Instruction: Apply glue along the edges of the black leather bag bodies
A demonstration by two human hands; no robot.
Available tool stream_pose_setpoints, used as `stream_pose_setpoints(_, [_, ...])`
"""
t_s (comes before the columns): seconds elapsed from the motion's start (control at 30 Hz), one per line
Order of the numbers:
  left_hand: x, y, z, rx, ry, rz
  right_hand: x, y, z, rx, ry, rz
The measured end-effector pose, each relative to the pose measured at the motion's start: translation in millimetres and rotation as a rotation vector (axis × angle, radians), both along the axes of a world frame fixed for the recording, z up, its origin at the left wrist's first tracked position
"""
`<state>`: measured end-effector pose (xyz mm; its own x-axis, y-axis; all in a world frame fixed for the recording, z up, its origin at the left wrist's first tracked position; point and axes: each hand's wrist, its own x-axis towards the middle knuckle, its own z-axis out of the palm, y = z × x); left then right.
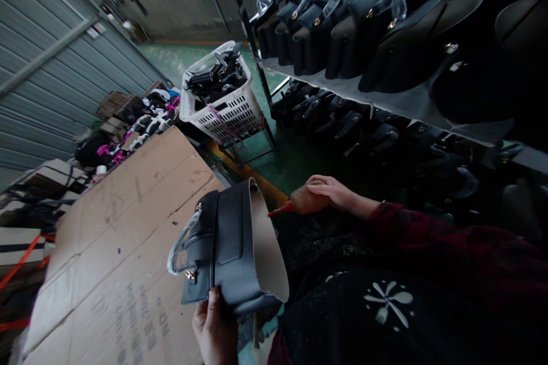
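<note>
A black handbag (233,234) lies on its side at the near edge of the cardboard-covered table, its beige inside (266,245) facing me. Plastic film wraps its handle (182,242), and gold-coloured fittings show at the handle's ends. My left hand (214,325) is closed on the bag's lower edge, thumb on top. In my right hand (331,191) is a squeeze bottle (306,198) with brownish contents. Its red nozzle (280,209) points left, by the rim of the bag's opening; whether it touches the rim I cannot tell.
Flattened cardboard (111,222) covers the table. Beyond it a white plastic basket (229,111) of black pieces stands on a metal stand. A rack (308,71) with rows of black bags fills the right side. Stacked pieces (55,177) line the left wall.
</note>
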<state>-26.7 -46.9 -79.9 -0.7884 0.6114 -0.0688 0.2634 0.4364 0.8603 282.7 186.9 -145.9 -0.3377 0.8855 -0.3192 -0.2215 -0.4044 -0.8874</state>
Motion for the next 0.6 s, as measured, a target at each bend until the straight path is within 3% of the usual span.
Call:
stream_pose_setpoints(0.13, [2,2,1.5,-0.04,-0.032,-0.001,2,-1,-3.7,0.018,-0.012,0.017])
stream_pose_setpoints(0.37, [-2,1,5.6,-0.031,-0.012,-0.012,-9,16,-12.4,0.028,0.028,-0.087])
stream_pose_setpoints(0.6, [13,6,10.1,-0.017,-0.178,0.092,-16,18,-16.6,-0.027,0.037,-0.092])
